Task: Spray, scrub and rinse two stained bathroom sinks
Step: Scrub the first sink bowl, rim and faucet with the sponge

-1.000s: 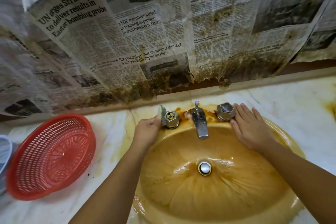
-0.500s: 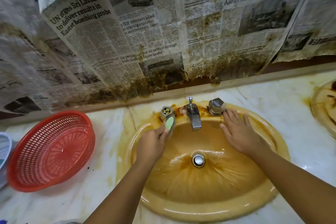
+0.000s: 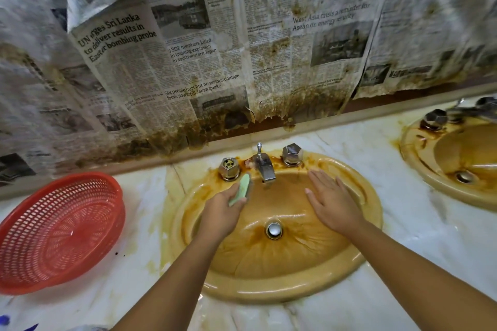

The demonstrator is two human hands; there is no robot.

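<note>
Green sponge in left hand, stained sink

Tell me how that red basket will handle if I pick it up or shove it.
The basket is thin open plastic mesh, so probably light and a bit flexible. It looks tilted, so a push would likely rock or slide it on the glossy counter.

My left forearm and right forearm are bare all the way to the lower edge of view. My left hand and right hand are bare as well, with short, plain nails on the right one.
</note>
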